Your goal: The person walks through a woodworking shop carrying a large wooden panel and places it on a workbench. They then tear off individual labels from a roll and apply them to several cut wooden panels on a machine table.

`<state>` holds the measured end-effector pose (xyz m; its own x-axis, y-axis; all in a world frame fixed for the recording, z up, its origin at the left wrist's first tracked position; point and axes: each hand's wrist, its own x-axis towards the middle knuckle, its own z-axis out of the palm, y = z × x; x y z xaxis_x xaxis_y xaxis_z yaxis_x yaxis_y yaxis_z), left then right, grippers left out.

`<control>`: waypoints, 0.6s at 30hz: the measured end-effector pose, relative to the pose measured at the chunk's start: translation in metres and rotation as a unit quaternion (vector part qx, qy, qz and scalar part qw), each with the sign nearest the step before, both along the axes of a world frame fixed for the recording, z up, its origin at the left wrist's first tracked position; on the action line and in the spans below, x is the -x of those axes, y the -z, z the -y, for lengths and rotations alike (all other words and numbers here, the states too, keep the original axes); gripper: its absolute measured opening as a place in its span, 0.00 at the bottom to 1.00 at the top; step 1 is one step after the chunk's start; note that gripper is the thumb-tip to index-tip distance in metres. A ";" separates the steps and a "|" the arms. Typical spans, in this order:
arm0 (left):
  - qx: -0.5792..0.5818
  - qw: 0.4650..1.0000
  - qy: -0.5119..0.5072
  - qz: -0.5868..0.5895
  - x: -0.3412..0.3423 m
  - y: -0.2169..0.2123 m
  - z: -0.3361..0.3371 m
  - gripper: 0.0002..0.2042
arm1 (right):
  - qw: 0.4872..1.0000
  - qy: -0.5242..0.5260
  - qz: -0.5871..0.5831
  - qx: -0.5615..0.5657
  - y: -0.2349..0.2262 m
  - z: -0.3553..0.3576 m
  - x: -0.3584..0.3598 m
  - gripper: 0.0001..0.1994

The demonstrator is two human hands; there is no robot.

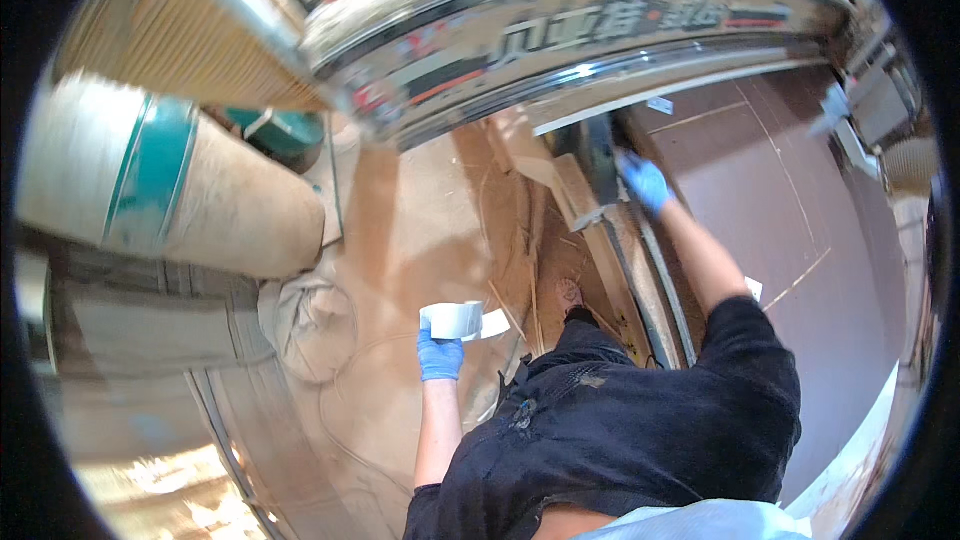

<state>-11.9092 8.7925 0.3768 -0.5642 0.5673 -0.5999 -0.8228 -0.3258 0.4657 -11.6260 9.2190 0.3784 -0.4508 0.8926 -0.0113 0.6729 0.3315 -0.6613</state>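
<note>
My left hand (pixel 440 358), in a blue glove, is closed around a roll of white labels (pixel 457 321), with a loose strip sticking out to the right. My right hand (pixel 646 181), also gloved in blue, reaches forward beside a dark metal part (pixel 598 155) at the machine's side. Motion smears its fingers, so I cannot make out whether it grips anything. To the right of it lies a wide brown panel (pixel 745 175). A small white label (pixel 660 105) sits on the panel's far end, close under the machine's front beam (pixel 600 30).
At the left stands a large dusty cylindrical bag (pixel 155 175) with a green band, and a slumped sack (pixel 308 328) is on the floor below it. A dusty wooden edge (pixel 585 200) and metal rail run between my body and the panel. Wood strips (pixel 535 310) litter the floor.
</note>
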 end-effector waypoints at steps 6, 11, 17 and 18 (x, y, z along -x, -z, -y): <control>-0.053 0.998 -0.017 0.006 0.008 -0.033 0.085 0.14 | 0.914 -0.125 -0.254 0.292 -0.005 0.254 0.102 0.16; -0.095 0.993 -0.022 0.060 0.019 -0.089 0.159 0.14 | 0.806 -0.414 -0.256 0.336 -0.069 0.398 0.211 0.24; -0.136 0.980 -0.132 0.053 0.071 -0.107 0.260 0.14 | 0.646 -0.564 -0.046 0.512 -0.099 0.501 0.282 0.27; -0.130 0.976 -0.167 0.056 0.073 -0.095 0.272 0.14 | 0.647 -0.556 -0.093 0.513 -0.083 0.507 0.283 0.26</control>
<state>-11.9824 8.5209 0.4719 -0.6837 0.5039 -0.5279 -0.6907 -0.6803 0.2451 -11.9092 8.7123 0.4610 -0.8871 -0.4186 -0.1946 0.2732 -0.1362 -0.9523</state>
